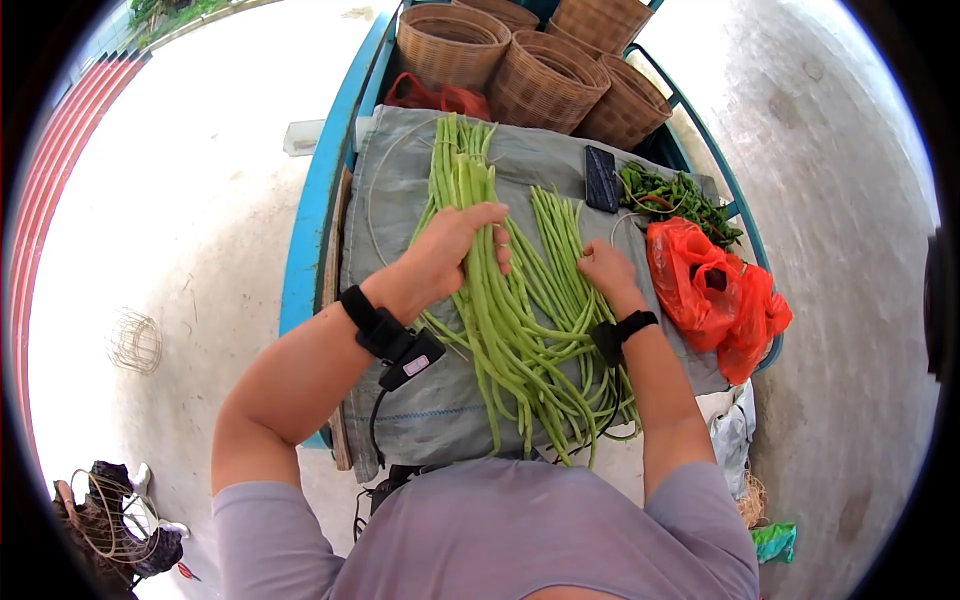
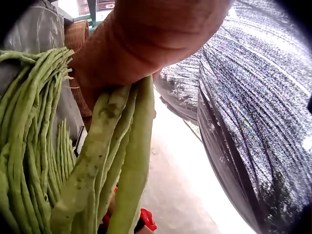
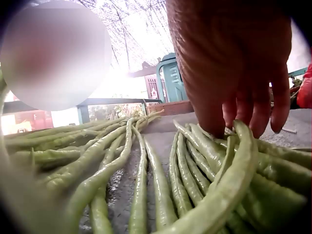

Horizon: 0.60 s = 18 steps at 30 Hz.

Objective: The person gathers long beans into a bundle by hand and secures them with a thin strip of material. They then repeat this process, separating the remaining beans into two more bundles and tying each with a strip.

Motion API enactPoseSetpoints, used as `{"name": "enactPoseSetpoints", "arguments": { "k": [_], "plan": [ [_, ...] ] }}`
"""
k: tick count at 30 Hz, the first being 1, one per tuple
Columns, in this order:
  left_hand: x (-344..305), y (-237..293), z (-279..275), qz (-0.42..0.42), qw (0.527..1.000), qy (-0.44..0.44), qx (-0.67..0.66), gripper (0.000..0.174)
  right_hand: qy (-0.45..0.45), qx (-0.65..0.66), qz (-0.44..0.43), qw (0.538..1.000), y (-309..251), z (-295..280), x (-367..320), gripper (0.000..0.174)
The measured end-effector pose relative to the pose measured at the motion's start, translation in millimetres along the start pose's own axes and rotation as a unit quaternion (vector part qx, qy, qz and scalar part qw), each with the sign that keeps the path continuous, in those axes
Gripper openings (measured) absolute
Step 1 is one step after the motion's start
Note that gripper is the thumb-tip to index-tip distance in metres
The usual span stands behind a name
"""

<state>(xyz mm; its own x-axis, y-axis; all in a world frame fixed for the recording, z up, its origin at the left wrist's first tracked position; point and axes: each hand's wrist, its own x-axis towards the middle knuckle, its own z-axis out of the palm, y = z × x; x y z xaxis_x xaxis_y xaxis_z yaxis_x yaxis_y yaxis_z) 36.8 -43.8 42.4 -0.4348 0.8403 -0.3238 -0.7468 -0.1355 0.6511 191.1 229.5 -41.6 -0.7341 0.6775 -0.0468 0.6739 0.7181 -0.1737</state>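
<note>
Long green beans [image 1: 490, 300] lie over a grey cloth, some raised in a bundle. My left hand [image 1: 447, 250] grips that bundle near its upper end, fingers curled round it; in the left wrist view the hand [image 2: 141, 44] covers the tops of the held beans [image 2: 134, 170]. A second, smaller group of beans [image 1: 560, 230] lies to the right. At its right edge is my right hand [image 1: 608, 272], fingers bent. In the right wrist view this hand [image 3: 234, 63] points down, thumb and fingers at the ends of beans [image 3: 195, 146]; its fingertips are partly hidden.
Woven baskets [image 1: 550, 75] stand behind the cloth [image 1: 400, 160] in a blue-green cart [image 1: 325, 200]. A dark phone [image 1: 601, 179], leafy green vegetables [image 1: 680, 200] and red plastic bags [image 1: 710, 290] lie on the right. A thin wire loop [image 1: 372, 215] rests at the left.
</note>
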Motion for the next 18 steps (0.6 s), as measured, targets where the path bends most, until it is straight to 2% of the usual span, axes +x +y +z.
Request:
{"name": "enactPoseSetpoints", "arguments": {
  "k": [4, 7, 10, 13, 14, 15, 17, 18],
  "plan": [
    [3.2, -1.8, -2.6, 0.003, 1.000, -0.011, 0.009, 0.016, -0.007, -0.054, -0.016, 0.998, -2.3, 0.2, 2.8, 0.029],
    [3.2, -0.6, -4.1, -0.009, 1.000, -0.011, 0.012, 0.016, -0.066, -0.060, 0.019, 0.996, -7.6, -7.0, 8.1, 0.028],
    [2.6, -1.8, -2.0, -0.002, 1.000, 0.019, 0.006, 0.017, -0.054, 0.013, 0.032, 0.998, -13.0, -19.8, -3.0, 0.027],
    [1.5, -3.9, -4.4, 0.015, 1.000, 0.005, 0.008, 0.021, 0.021, 0.103, 0.009, 0.994, 8.9, -11.3, -1.4, 0.032],
    [-0.5, -5.0, -4.0, 0.006, 1.000, 0.013, 0.007, 0.020, 0.073, 0.192, -0.058, 0.977, 18.3, -3.9, 1.1, 0.025],
    [-2.7, -2.2, -1.0, -0.002, 1.000, 0.018, 0.007, 0.020, 0.048, 0.290, -0.061, 0.954, 13.2, -5.9, -3.3, 0.024],
    [-2.2, 3.4, 1.5, -0.002, 1.000, 0.013, 0.012, 0.022, 0.004, 0.476, -0.071, 0.877, -15.6, -29.6, -24.7, 0.021],
    [-3.1, 3.1, 2.7, 0.002, 1.000, 0.003, 0.017, 0.023, 0.003, 0.514, -0.084, 0.854, -36.0, -41.8, -41.4, 0.023]
  ]
}}
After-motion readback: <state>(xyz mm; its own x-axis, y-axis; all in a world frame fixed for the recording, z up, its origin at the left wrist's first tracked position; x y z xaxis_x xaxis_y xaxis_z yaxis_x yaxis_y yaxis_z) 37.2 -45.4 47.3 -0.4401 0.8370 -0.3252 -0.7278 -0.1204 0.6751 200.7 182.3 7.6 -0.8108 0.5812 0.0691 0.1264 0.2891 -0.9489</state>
